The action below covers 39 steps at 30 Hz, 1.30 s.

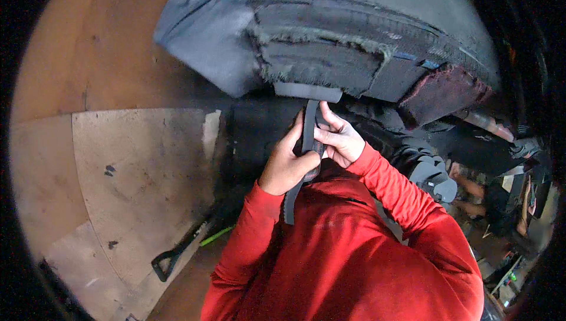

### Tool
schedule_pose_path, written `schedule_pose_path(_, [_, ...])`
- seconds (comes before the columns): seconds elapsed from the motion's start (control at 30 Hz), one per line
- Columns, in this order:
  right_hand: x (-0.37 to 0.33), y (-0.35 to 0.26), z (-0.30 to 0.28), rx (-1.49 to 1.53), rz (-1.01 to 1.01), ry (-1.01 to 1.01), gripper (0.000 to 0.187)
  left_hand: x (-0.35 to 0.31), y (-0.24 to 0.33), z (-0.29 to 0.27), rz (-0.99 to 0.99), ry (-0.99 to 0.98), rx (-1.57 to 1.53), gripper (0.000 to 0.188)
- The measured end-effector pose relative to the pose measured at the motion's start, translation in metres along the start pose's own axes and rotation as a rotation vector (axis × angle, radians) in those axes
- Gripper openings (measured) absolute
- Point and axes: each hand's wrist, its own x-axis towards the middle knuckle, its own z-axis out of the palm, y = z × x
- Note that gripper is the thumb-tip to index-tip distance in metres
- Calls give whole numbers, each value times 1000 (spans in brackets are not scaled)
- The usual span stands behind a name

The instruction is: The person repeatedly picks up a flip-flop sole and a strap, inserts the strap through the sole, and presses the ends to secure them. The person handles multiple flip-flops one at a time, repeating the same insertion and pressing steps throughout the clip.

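A long, flat, dark grey strip (309, 126) runs up and down in front of my chest, its lower end hanging against the red top. My left hand (282, 165) is closed round it, thumb pressed across the front. On the other side, my right hand (344, 138) pinches the strip's edge near its upper part, with the thumb pointing upward. Behind the strip, between the hands, shows a dark piece with a reddish patch (312, 175), mostly hidden by the fingers. Just above the strip's upper end is a grey bar-like edge (308, 91).
Ahead stands a bulky support draped in worn dark fabric (324, 56), with a dark red cloth piece (445, 94) at its right. Grey rounded flat pieces (435, 180) lie stacked on the right. A brown board (147, 185) and a black handle (167, 264) are at left.
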Motion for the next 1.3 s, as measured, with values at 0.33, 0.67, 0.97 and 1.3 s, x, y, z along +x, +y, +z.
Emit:
schedule_pose_path(0.33, [-25, -7, 21, -554, -188, -95, 105, -52, -36, 13, 183, 50, -156, 93])
schedule_pose_path(0.67, [-15, 27, 38, -72, -191, -63, 69, -48, 4, -12, 316, 173, 383, 86])
schedule_pose_path(0.97, [11, 22, 23, 240, -16, -44, 42, -6, 38, -13, -24, 31, -9, 71])
schedule_pose_path(1.3, [-3, -19, 8, -132, 60, 131, 37, 4, -18, 7, 108, 4, -203, 81])
